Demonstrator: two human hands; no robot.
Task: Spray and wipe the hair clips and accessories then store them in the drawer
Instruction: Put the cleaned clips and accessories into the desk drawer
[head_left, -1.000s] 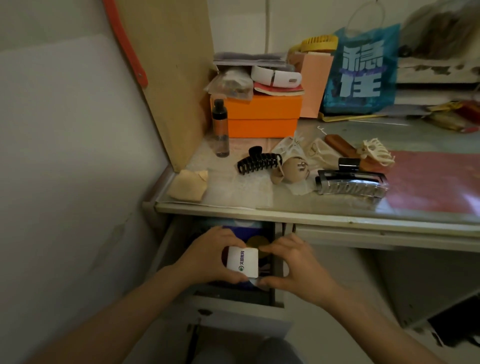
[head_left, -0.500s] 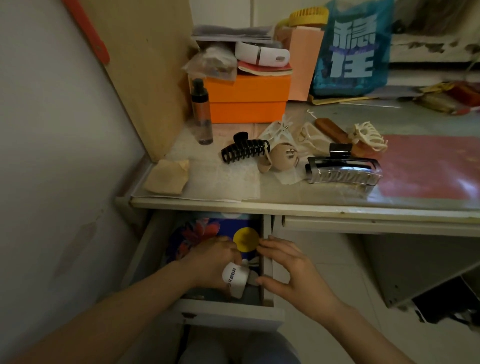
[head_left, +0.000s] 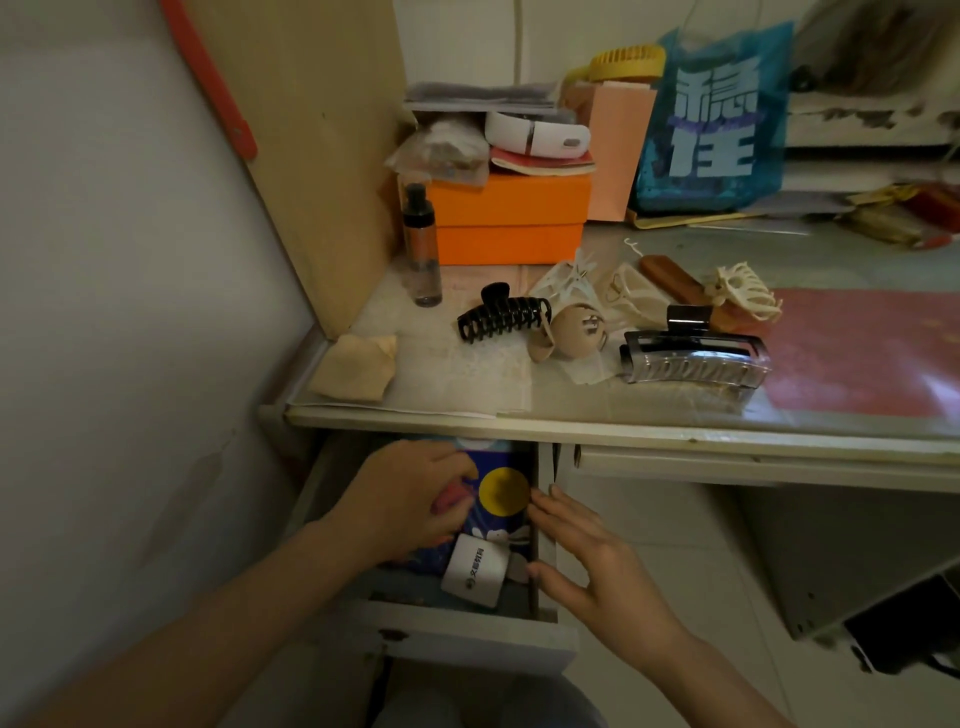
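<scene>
Nearest you, the drawer (head_left: 457, 636) stood pulled out beneath the desk's left end, and both your hands were down in it. Your left hand (head_left: 402, 501) lay with curled fingers on the blue printed box (head_left: 501, 506) inside; whether it gripped the box or only pressed on it I cannot tell. Your right hand (head_left: 587, 556) was spread nearly flat, fingers straight, holding nothing, its fingertips at the drawer's right wall. A small white card case (head_left: 475, 577) leaned loose near the drawer's front right corner.

You seemed to be making room in the drawer, ahead of the cleaning: none of the clips had gone in yet. The next move probably called for lifting a hand to the desk for the bottle and cloth.

On the desk (head_left: 623, 428), one folded tan cloth (head_left: 356, 366) lay at the front left corner, and one spray bottle (head_left: 421, 247) stood upright further back along the left edge. In the middle lay one black claw clip (head_left: 501, 317), touching one beige round accessory (head_left: 574, 332), and one large smoky rectangular clip (head_left: 693, 358) to their right. Behind these were two pale clips (head_left: 631, 296), one cream claw clip (head_left: 745, 291) and one brown barrette (head_left: 675, 280). At the back edge sat one orange box (head_left: 509, 218).
</scene>
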